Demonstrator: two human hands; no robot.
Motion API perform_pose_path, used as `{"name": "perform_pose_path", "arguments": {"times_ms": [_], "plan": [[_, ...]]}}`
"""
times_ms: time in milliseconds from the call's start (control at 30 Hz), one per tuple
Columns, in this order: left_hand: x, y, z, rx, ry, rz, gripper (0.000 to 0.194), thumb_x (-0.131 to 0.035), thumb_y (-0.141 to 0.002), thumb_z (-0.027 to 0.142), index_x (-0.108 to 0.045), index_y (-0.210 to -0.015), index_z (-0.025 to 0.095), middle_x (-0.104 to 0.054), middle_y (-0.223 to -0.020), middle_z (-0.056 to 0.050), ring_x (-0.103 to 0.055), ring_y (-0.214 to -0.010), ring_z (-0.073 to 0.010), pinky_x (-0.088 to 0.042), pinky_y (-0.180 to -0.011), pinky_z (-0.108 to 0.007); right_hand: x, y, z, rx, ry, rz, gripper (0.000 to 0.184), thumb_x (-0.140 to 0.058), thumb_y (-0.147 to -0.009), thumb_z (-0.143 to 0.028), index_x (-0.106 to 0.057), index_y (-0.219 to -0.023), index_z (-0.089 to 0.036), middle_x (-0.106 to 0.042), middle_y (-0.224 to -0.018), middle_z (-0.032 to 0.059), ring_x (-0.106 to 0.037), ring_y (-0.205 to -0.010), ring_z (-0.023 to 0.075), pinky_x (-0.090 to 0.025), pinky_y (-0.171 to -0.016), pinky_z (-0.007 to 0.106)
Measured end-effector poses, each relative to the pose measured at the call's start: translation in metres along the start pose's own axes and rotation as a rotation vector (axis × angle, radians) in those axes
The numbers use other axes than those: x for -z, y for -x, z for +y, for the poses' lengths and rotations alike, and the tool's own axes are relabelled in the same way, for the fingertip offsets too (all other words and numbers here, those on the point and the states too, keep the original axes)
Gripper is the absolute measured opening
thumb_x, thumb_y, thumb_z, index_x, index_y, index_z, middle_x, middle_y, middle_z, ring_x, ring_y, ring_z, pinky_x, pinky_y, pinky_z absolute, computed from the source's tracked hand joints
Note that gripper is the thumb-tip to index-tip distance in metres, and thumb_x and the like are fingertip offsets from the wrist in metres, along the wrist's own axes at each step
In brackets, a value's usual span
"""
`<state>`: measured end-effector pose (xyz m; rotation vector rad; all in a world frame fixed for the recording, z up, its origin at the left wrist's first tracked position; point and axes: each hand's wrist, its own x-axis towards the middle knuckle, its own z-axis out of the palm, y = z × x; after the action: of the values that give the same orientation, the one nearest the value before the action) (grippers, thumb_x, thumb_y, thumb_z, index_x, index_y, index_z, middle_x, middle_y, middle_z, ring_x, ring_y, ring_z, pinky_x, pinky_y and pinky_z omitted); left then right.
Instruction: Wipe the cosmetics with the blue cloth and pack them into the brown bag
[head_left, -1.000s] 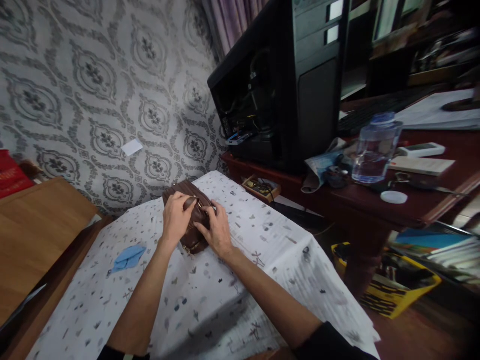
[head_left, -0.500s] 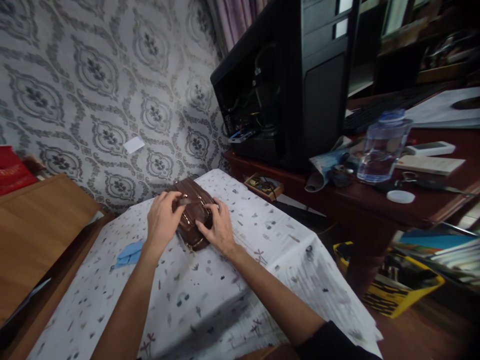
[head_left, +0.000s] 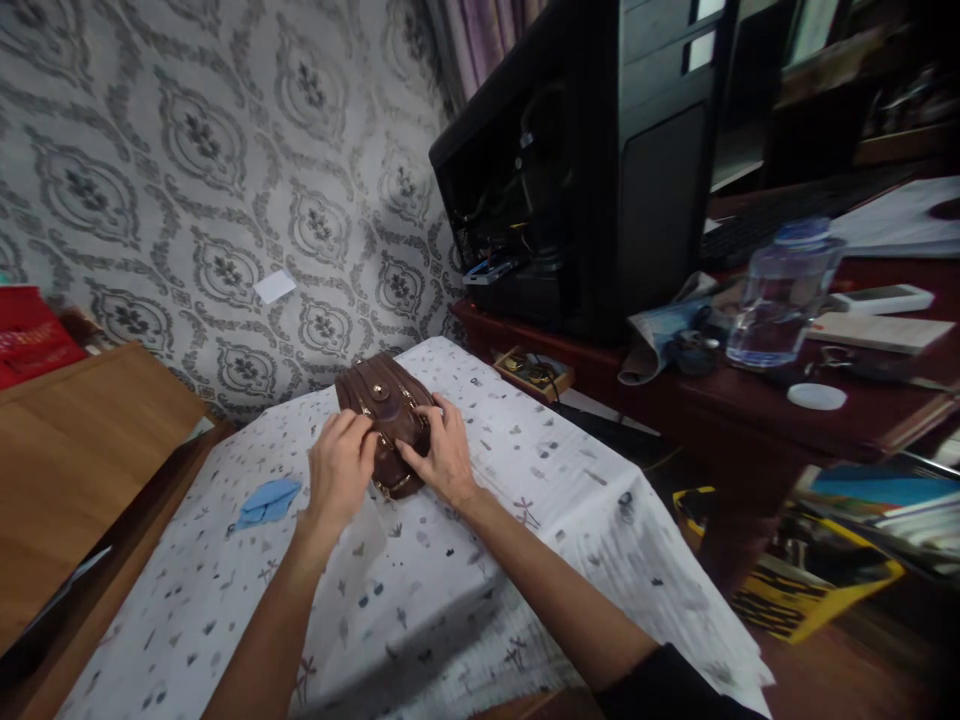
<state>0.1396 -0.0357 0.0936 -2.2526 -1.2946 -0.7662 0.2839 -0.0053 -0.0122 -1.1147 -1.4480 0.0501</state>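
Observation:
A brown leather bag (head_left: pixel 384 398) with gold-coloured zips and a round metal stud lies on the patterned white cloth (head_left: pixel 480 600), near the wall. At the bag's left side, my left hand (head_left: pixel 339 468) has thumb and fingertips pinched together along the zip edge; the exact bit of bag between them is hidden. My right hand (head_left: pixel 444 452) holds the bag's right side, thumb on top and fingers curled over the edge. A crumpled blue cloth (head_left: pixel 268 502) rests to the left of my left hand.
To the right, a dark red desk (head_left: pixel 675 400) carries a black computer case (head_left: pixel 585 200), a clear water bottle (head_left: pixel 776 300) and a white lid (head_left: pixel 816 397). A small wooden tray (head_left: pixel 532 374) sits by the cloth's far right edge. Cardboard (head_left: pixel 97 440) stands at left.
My left hand has slid from the bag's top toward its nearer left side, uncovering the round stud. My right hand keeps its place on the bag. The view has shifted slightly.

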Motion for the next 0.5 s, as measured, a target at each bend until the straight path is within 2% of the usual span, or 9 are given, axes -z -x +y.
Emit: {"name": "perform_pose_path", "arguments": {"times_ms": [133,333,500], "plan": [[-0.011,0.020,0.002,-0.013,-0.013,0.059,0.019,-0.046,-0.094,0.018,-0.063,-0.086,0.021,-0.060,-0.085,-0.006,-0.056,-0.085,-0.0224,-0.042,-0.072,-0.031,0.001,0.000,0.000,0.012,-0.011,-0.003,0.047,-0.067,-0.081,-0.041,-0.055,-0.118,-0.015,-0.046,-0.135,0.0202,-0.043,-0.129,0.0345,-0.041,-0.106,0.050],[-0.016,0.028,0.007,-0.013,0.013,0.070,0.020,-0.046,-0.095,0.022,-0.064,-0.086,0.020,-0.061,-0.084,-0.006,-0.055,-0.085,-0.0224,-0.043,-0.075,-0.032,0.000,0.001,0.002,0.012,-0.016,-0.006,0.049,-0.065,-0.081,-0.044,-0.053,-0.120,-0.018,-0.045,-0.137,0.0188,-0.043,-0.129,0.0348,-0.042,-0.105,0.053],[-0.010,0.021,0.004,0.133,0.302,0.059,0.018,-0.050,-0.091,0.026,-0.060,-0.077,0.020,-0.058,-0.079,-0.002,-0.056,-0.077,-0.0172,-0.044,-0.067,-0.027,-0.002,0.001,0.001,0.013,0.006,-0.008,0.059,-0.069,-0.078,-0.053,-0.053,-0.122,-0.017,-0.043,-0.139,0.0210,-0.041,-0.132,0.0357,-0.041,-0.106,0.053]]}}
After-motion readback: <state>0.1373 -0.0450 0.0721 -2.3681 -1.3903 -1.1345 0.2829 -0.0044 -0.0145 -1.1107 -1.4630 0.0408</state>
